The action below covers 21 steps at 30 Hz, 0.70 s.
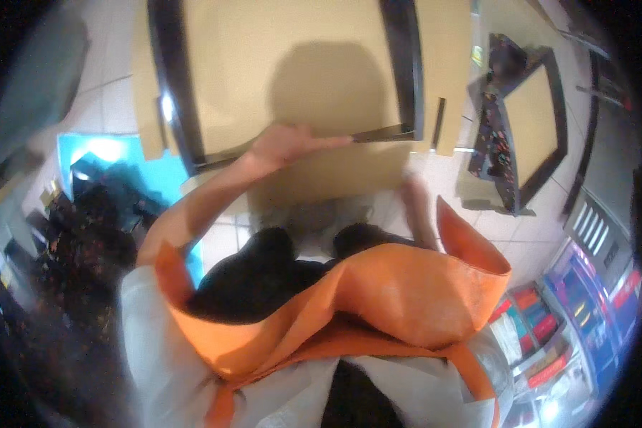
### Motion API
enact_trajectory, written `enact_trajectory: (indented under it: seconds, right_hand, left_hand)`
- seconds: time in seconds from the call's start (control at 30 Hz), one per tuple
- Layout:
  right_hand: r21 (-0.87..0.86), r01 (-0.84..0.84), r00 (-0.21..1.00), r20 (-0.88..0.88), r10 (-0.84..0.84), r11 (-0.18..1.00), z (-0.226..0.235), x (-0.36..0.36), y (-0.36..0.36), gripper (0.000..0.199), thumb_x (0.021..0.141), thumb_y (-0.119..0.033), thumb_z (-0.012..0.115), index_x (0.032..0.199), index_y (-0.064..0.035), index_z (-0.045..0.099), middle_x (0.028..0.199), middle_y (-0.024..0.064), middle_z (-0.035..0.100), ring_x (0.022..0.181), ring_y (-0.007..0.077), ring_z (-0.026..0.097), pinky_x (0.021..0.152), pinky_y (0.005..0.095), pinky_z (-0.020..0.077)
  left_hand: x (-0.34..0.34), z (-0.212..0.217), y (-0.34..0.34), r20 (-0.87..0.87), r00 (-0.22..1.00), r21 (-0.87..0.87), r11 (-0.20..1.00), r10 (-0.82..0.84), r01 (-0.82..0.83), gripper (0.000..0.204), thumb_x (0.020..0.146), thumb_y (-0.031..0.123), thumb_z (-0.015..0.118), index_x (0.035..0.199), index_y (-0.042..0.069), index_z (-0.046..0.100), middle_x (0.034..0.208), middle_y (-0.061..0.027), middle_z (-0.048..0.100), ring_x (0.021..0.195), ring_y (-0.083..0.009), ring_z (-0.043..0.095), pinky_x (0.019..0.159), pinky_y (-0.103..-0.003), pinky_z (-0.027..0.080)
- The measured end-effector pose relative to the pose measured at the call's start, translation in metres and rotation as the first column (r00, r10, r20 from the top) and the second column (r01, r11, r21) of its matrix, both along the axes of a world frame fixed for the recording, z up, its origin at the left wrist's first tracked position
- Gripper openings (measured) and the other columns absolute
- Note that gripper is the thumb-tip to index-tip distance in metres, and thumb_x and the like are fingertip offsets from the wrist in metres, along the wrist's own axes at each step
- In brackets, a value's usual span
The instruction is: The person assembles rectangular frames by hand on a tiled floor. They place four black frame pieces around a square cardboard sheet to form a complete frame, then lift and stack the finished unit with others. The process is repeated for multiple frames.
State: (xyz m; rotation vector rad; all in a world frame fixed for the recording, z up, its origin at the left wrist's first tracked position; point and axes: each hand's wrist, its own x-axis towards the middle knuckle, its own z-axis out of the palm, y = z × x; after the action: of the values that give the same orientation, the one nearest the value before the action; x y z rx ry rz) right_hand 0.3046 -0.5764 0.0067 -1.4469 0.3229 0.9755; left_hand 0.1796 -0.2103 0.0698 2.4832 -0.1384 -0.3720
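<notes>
In front of me is a large tan board (235,71) that looks like cardboard, edged by dark strips (401,64) along its sides and near edge. My left hand (284,148) lies over the near edge, one finger stretched to the right along the dark strip there. I see nothing held in it. Below the board's near right corner is my right hand (415,196), smeared by motion. Its fingers cannot be made out, nor whether it touches the board. The shadow of my head falls on the board.
On the tiled floor at the right lies another tan board (535,125) with dark edging and a dark speckled strip. A turquoise sheet (167,175) and a dark heap (93,235) are at the left. Colourful packages (535,317) stand at the lower right. I wear an orange apron (399,292).
</notes>
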Motion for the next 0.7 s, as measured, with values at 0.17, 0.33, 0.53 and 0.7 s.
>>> enact_trajectory:
  seconds: [0.17,0.33,0.53,0.7]
  right_hand:
    - [0.03,-0.183,0.973,-0.135,0.185,0.983,0.076,-0.031,0.084,0.048,0.089,-0.033,0.046,0.125,-0.0017,0.04,0.125,0.0129,0.044,0.113,0.0254,0.044,0.094,0.0375,0.0356]
    - [-0.515,-0.688,0.259,0.485,0.836,0.511,0.121,-0.001,0.121,0.026,0.084,-0.02,0.052,0.107,-0.0098,0.059,0.103,0.0082,0.057,0.099,0.0201,0.052,0.09,0.0376,0.0372]
    - [-0.87,-0.219,-0.626,0.473,0.62,0.442,0.074,0.016,0.151,0.036,0.072,-0.017,0.058,0.108,-0.02,0.059,0.098,-0.0036,0.056,0.09,0.0142,0.051,0.09,0.0383,0.0351]
    - [-0.831,-0.184,-0.668,0.498,0.553,0.525,0.061,0.035,0.171,0.041,0.067,-0.013,0.059,0.107,-0.0196,0.059,0.102,-0.004,0.055,0.092,0.0137,0.051,0.091,0.0438,0.0343]
  left_hand:
    - [0.003,-0.001,0.01,-0.109,0.992,0.076,0.994,-0.064,0.073,0.067,0.082,0.004,0.042,0.129,0.049,0.026,0.086,-0.0145,0.052,0.066,-0.0275,0.06,0.061,-0.034,0.052]
    - [-0.007,-0.009,0.014,-0.005,0.995,-0.079,0.992,-0.102,0.101,0.072,0.079,-0.001,0.04,0.128,0.05,0.028,0.078,-0.0123,0.048,0.061,-0.026,0.058,0.057,-0.033,0.052]
    - [0.005,-0.015,0.022,0.062,0.985,0.025,0.987,-0.163,0.162,0.066,0.081,0.004,0.041,0.129,0.048,0.029,0.077,-0.013,0.049,0.055,-0.0257,0.057,0.05,-0.035,0.05]
    - [0.022,-0.032,0.032,-0.198,0.931,0.024,0.948,-0.307,0.317,0.053,0.087,0.014,0.039,0.136,0.031,0.026,0.082,-0.0156,0.054,0.065,-0.0244,0.061,0.055,-0.035,0.05]
